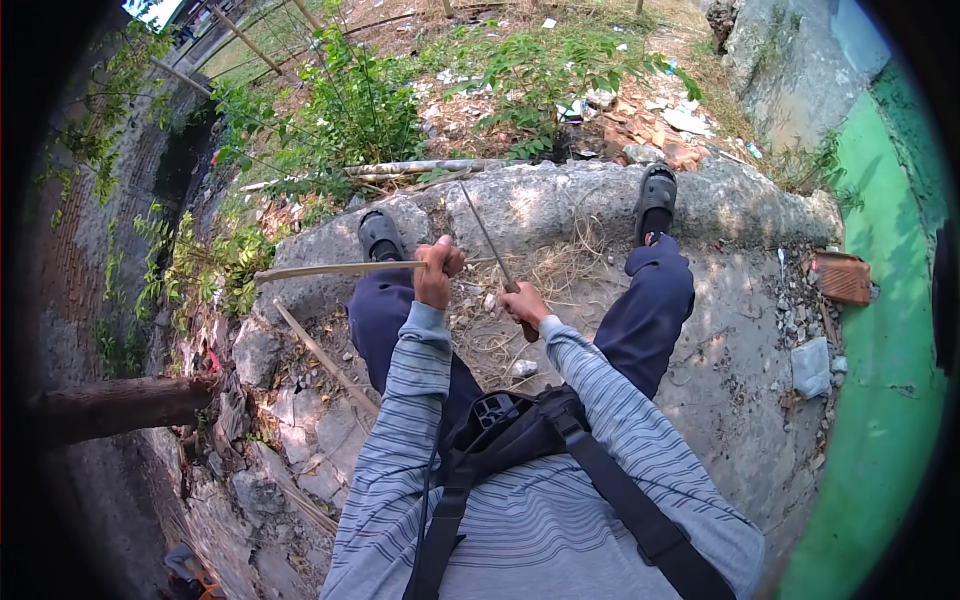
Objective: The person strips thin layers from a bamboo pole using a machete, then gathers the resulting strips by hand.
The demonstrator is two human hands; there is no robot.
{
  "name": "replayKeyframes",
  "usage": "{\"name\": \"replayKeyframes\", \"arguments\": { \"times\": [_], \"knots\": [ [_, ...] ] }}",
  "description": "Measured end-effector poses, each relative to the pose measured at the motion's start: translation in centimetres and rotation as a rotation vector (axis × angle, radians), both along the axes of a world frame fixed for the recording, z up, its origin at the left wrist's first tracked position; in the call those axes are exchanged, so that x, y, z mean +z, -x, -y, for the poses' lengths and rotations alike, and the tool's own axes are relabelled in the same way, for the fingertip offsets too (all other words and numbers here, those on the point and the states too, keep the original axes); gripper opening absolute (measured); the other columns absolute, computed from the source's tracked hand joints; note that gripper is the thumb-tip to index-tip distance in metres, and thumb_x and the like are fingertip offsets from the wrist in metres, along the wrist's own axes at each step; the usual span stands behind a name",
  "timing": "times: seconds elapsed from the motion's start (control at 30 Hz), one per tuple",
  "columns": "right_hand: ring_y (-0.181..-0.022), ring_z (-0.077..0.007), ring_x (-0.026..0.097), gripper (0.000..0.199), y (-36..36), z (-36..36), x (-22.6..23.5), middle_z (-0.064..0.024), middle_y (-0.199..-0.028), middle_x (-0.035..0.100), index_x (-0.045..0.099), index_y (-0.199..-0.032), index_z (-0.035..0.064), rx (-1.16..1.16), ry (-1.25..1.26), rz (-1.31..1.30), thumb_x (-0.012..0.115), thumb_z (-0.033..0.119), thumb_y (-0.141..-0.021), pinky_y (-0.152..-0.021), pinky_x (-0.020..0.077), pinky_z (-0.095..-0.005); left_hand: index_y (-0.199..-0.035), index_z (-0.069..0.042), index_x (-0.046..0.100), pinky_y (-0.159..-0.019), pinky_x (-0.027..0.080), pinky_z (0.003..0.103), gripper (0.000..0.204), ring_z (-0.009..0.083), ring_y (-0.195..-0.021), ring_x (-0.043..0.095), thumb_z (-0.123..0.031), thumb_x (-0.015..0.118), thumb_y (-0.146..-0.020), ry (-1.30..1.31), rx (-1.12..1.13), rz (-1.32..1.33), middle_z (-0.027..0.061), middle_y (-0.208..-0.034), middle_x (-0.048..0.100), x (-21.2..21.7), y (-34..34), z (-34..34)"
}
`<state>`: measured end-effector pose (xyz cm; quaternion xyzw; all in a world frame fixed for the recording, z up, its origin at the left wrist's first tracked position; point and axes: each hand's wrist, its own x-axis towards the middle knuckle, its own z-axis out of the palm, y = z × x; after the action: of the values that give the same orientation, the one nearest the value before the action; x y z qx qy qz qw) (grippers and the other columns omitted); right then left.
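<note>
My left hand [437,272] is closed around a long, pale bamboo strip [330,269], most of which sticks out to the left. The strip's short end reaches right and crosses the blade of a long knife [484,228]; whether they touch I cannot tell. My right hand [524,304] grips that knife by its brown handle, with the blade pointing forward and slightly left. Thin, curly shavings [560,272] lie scattered on the ground between my legs. Beside my left leg, another bamboo piece [322,352] rests on the ground.
My shoes rest at a rough stone ledge [540,205]. Beyond it stand a leafy bush [365,110] and broken rubble [660,130]. On the right are a reddish brick block [841,278] and a green wall [880,400]. A log [130,405] juts in from the left.
</note>
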<state>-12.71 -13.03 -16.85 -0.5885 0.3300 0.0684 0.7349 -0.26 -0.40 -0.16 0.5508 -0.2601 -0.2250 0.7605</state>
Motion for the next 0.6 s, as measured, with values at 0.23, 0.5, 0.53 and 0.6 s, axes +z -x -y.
{"name": "replayKeyframes", "arguments": {
  "times": [0.23, 0.5, 0.53, 0.6],
  "knots": [
    [-0.051, -0.0081, 0.049, 0.009, 0.3, -2.7, 1.2, 0.0007, -0.063, 0.056, 0.061, -0.079, 0.0036, 0.091, 0.077, 0.325, 0.066, 0.01, -0.083, -0.047, 0.0384, -0.0283, -0.058, -0.013, 0.021, -0.049, 0.016, 0.032, 0.054, 0.0077, -0.049, 0.017, -0.029, 0.046, -0.103, -0.05, 0.069, 0.041, -0.0046, -0.054, 0.019, 0.5, -0.1, 0.2],
    [-0.05, -0.0077, 0.046, 0.016, -0.2, -3.0, -4.3, 0.0012, -0.061, 0.055, 0.061, -0.079, 0.0048, -0.012, 0.153, 0.172, 0.07, 0.016, -0.086, -0.045, 0.0341, -0.027, -0.06, -0.013, 0.02, -0.05, 0.016, 0.031, 0.055, 0.0086, -0.05, 0.016, -0.033, 0.041, -0.107, -0.047, 0.169, 0.044, -0.0045, -0.054, 0.019, -0.8, -0.8, 0.8],
    [-0.05, -0.0075, 0.046, 0.016, -0.1, -2.9, -4.5, 0.0014, -0.06, 0.054, 0.061, -0.079, 0.0045, -0.022, 0.281, 0.228, 0.07, 0.016, -0.086, -0.045, 0.0338, -0.027, -0.06, -0.013, 0.019, -0.05, 0.016, 0.032, 0.055, 0.0087, -0.05, 0.016, -0.033, 0.04, -0.108, -0.025, 0.193, 0.056, -0.0044, -0.054, 0.019, -0.9, -1.0, 0.7],
    [-0.05, -0.0077, 0.047, 0.015, -0.4, -4.0, -2.5, 0.0015, -0.06, 0.054, 0.061, -0.079, 0.004, -0.042, 0.182, 0.236, 0.07, 0.015, -0.086, -0.045, 0.0347, -0.0276, -0.06, -0.013, 0.019, -0.051, 0.016, 0.032, 0.056, 0.0089, -0.05, 0.016, -0.033, 0.039, -0.108, -0.009, 0.229, 0.068, -0.0044, -0.054, 0.018, -1.1, -1.4, 0.3]
  ]
}}
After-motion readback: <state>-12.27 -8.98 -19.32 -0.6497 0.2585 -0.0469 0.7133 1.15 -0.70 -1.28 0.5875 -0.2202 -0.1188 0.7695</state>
